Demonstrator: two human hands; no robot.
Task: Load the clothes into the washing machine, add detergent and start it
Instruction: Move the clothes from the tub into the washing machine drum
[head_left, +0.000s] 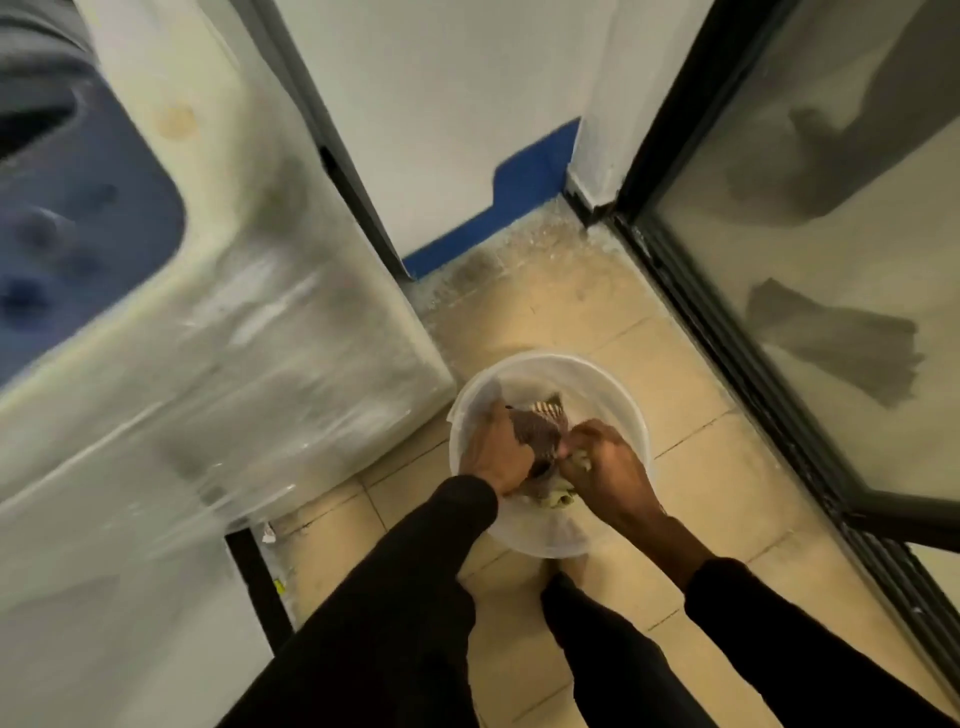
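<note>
Gathering clothes from white bucket at lower centre of frame; my left hand and right hand both curled round fabric (one lift intended). Washing machine at left, blurred.
</note>
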